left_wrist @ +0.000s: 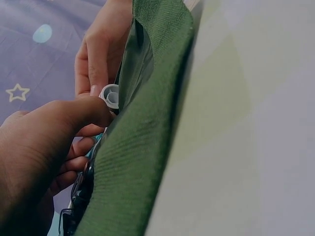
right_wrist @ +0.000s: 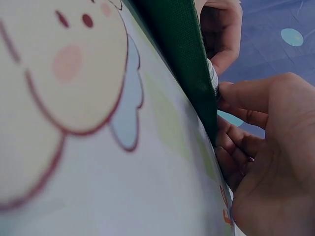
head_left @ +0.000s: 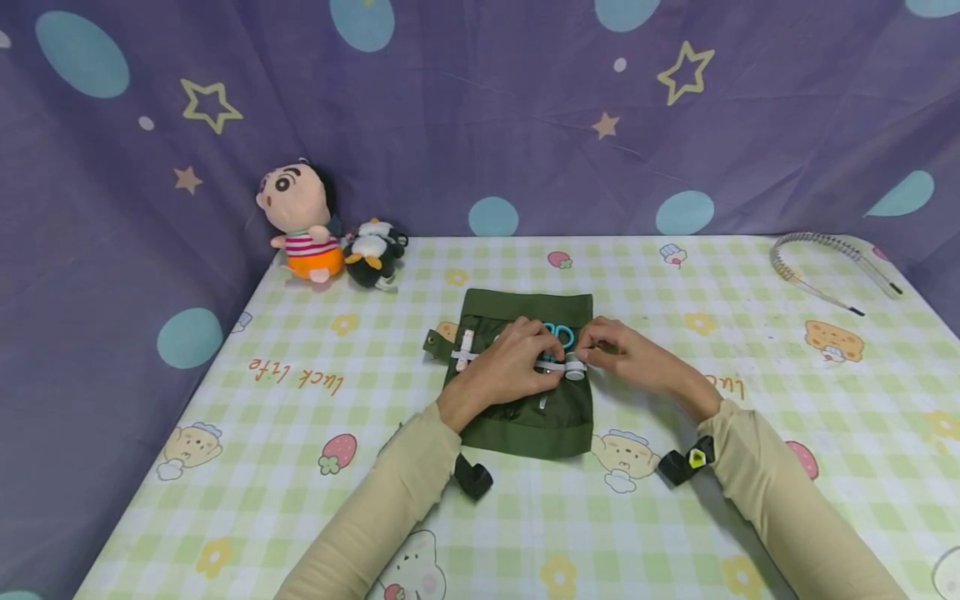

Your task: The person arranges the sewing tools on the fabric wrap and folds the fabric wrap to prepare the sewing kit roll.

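A dark green fabric sewing kit [head_left: 527,442] lies unfolded on the table, with a white elastic band [head_left: 553,367] across its middle. Under the band sit blue-handled scissors [head_left: 564,335] and, at the right edge, a white thread spool [head_left: 574,371]. My left hand [head_left: 513,362] arches over the kit, thumb and forefinger pinching the band just left of the spool. From the right, my right hand [head_left: 626,354] pinches the spool between thumb and forefinger. In the left wrist view the hollow end of the spool [left_wrist: 111,96] shows between both hands.
A pale slim item [head_left: 466,348] is tucked under the band at the left, beside a snap tab [head_left: 437,343]. A doll [head_left: 300,221] and a penguin plush [head_left: 374,254] are at the back left. A headband [head_left: 817,246] lies back right on the checked tablecloth [head_left: 277,467].
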`<state>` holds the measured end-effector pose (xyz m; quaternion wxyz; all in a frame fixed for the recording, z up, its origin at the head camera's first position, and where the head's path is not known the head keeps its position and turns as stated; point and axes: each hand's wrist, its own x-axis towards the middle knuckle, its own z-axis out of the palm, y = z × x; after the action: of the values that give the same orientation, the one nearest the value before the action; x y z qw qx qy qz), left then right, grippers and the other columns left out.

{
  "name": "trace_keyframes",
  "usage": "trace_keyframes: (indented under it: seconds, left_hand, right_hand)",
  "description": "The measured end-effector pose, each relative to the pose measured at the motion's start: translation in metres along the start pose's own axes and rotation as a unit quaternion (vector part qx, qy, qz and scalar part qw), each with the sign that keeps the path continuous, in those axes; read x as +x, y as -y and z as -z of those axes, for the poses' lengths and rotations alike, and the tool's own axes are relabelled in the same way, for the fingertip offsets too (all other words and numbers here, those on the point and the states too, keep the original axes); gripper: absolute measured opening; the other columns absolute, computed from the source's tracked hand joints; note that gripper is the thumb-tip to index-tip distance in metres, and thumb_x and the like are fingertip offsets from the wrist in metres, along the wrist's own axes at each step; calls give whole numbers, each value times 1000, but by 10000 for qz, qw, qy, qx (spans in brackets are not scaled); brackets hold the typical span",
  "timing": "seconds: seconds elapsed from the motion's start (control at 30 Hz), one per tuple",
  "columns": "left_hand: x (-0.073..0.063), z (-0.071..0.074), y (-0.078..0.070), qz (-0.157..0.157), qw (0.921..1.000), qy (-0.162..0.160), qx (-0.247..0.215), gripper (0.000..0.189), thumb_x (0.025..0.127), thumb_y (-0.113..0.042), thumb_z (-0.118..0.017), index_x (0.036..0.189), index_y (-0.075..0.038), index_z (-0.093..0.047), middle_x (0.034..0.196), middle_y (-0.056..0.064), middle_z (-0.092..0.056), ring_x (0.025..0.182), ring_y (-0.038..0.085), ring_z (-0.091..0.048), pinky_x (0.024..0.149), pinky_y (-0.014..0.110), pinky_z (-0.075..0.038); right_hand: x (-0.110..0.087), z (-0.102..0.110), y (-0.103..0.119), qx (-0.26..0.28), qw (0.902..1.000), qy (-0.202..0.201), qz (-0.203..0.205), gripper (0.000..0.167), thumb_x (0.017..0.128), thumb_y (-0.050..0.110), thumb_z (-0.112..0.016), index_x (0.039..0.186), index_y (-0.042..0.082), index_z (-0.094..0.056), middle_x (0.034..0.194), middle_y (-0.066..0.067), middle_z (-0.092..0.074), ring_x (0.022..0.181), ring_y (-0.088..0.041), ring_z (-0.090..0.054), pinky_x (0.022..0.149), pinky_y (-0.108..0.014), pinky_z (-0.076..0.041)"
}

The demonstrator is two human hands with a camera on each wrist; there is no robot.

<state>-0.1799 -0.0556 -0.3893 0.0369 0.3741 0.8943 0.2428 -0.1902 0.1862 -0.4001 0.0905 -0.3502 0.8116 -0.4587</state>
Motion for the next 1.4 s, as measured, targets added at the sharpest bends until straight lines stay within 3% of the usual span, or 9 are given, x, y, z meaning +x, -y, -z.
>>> trace_keyframes:
  seconds: [0.37,0.57,0.7,0.83,0.97,1.07,1.2,1.4]
  left_hand:
    - [0,0,-1,5,10000,-32,37,16,100,-23,-70,112,-13,-74,114,6,-62,105,25,-52,94,42,-43]
    - [-6,6,-4,-51,9999,-66,143,19,100,-24,-71,115,-12,-72,115,6,-62,105,26,-52,96,44,-42]
    - [-15,13,-4,-28,9996,-273,101,20,100,-23,-72,116,-11,-72,115,5,-63,104,24,-52,97,44,-42]
    - [-27,22,-6,-16,9985,-552,-43,19,100,-20,-72,114,-9,-73,112,4,-64,103,23,-53,96,44,-43]
    - [-43,31,-7,-32,9966,-825,-34,16,100,-19,-71,111,-7,-74,110,3,-65,100,23,-54,92,43,-45]
    - [-57,36,-6,-11,9949,-1011,-46,14,99,-18,-71,109,-7,-75,106,4,-66,98,23,-56,89,43,-46]
    - [-78,41,-3,157,9923,-1228,-81,11,97,-16,-73,105,-8,-75,103,3,-66,97,22,-59,95,46,-47]
    - [-104,42,1,767,9868,-1411,-195,9,93,-15,-78,99,-10,-75,99,1,-67,96,23,-58,92,44,-48]
  right_hand:
    - [-4,-3,1,-23,9995,-226,-205,16,105,3,-59,95,9,-71,106,-6,-62,100,-23,-52,88,-37,-42]
    - [-5,-5,3,-118,9956,-691,-617,15,107,9,-59,107,5,-73,104,-7,-67,98,-22,-61,87,-32,-48]
    - [-5,-5,6,43,9927,-1014,-652,16,107,10,-58,110,3,-73,107,-8,-71,102,-23,-67,91,-28,-51]
    - [-5,-4,6,151,9895,-1320,-569,16,106,8,-59,110,1,-73,107,-10,-72,100,-24,-68,89,-24,-51]
    - [-5,-2,5,138,9855,-1595,-558,16,106,8,-60,110,3,-74,107,-12,-73,94,-26,-69,71,-25,-53]
    - [-5,0,3,46,9826,-1786,-506,16,106,8,-60,111,2,-74,106,-13,-73,93,-26,-69,68,-23,-52]
    - [-3,2,0,-88,9783,-2011,-487,16,106,8,-60,110,1,-74,103,-14,-74,94,-23,-68,79,-17,-50]
    - [0,7,-6,-322,9687,-2369,-668,17,105,11,-61,106,-2,-71,95,-15,-72,87,-13,-63,81,-16,-48]
